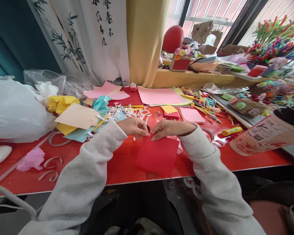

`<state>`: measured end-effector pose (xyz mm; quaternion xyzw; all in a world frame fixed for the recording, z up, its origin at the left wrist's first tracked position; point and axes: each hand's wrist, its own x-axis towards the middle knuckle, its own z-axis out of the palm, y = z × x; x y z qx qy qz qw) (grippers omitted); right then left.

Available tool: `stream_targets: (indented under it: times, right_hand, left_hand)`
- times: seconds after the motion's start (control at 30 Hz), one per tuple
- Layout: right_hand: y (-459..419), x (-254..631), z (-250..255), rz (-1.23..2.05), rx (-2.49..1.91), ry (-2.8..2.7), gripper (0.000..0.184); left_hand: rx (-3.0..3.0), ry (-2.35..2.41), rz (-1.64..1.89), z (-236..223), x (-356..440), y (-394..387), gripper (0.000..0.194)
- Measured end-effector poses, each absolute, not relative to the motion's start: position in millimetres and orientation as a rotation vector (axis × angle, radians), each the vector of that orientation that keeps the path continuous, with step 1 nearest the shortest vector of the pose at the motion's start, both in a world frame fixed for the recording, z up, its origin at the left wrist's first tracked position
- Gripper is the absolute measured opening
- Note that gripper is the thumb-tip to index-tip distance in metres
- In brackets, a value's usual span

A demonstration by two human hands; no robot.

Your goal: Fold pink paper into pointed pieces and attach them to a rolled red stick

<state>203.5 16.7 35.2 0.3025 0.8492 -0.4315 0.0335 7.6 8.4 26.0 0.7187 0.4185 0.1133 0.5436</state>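
A sheet of red paper (158, 155) hangs slanted over the front part of the red table, its top edge pinched between my two hands. My left hand (134, 126) is closed, thumb and fingertips on the paper's upper left corner. Close beside it, my right hand (165, 129) is closed on the same top edge with its thumb in front. Scissors (147, 125) lie just behind the hands, mostly hidden by them. Part of a pink folded paper (179, 148) shows behind the red sheet on its right.
White paper shreds (134, 111) and coloured sheets lie behind my hands. Pink squares (192, 115) sit to the right. A tilted drink cup (267, 132) and a yellow glue stick (232, 131) are farther right. A white plastic bag (19, 109) bulges at the left.
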Motion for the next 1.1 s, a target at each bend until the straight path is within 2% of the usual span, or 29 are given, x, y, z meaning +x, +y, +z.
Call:
stream_targets:
  times: [0.4,0.7,1.1]
  right_hand:
    - [13,200,36,-1.375,0.882,2.610,0.037]
    - [6,193,40,-1.374,1.007,2.543,0.040]
    - [8,190,33,-1.537,0.979,2.445,0.040]
  left_hand:
    - [1.708,0.976,0.157,27,7,9,0.026]
    - [1.782,1.008,0.172,28,3,9,0.024]
    - [1.898,0.991,0.064,29,4,9,0.028]
